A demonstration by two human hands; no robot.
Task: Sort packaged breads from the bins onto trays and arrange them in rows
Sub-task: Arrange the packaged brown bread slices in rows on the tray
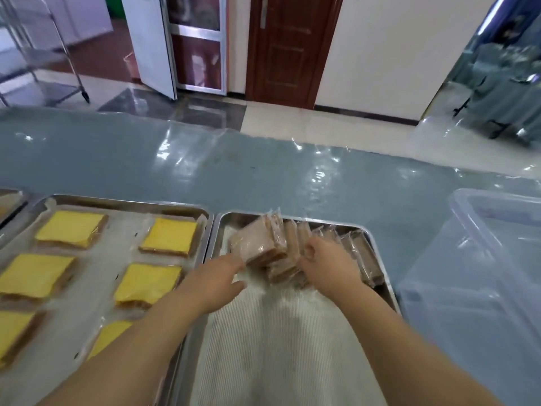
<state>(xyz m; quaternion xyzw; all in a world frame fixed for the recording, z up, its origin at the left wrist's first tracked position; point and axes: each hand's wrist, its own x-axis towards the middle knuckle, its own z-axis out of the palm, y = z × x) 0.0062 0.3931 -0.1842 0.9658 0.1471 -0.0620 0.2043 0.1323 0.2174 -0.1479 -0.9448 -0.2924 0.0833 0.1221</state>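
Head view: left hand (218,278), fingers open, braces upright bread packs (265,244) in tray (377,238); right hand (328,259) loosely curled against them, grip unclear, keeping the row standing.

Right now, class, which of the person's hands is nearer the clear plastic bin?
Right. The right hand rests on the packaged breads, closer to the clear plastic bin; the left hand lies farther left.

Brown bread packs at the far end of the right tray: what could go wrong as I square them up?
1. The brown bread packs stand on edge and lean; the row may topple.
2. The left hand works beside the tray divide, so its forearm could drag the yellow packs.
3. The right hand hides some packs; gaps may go unnoticed.
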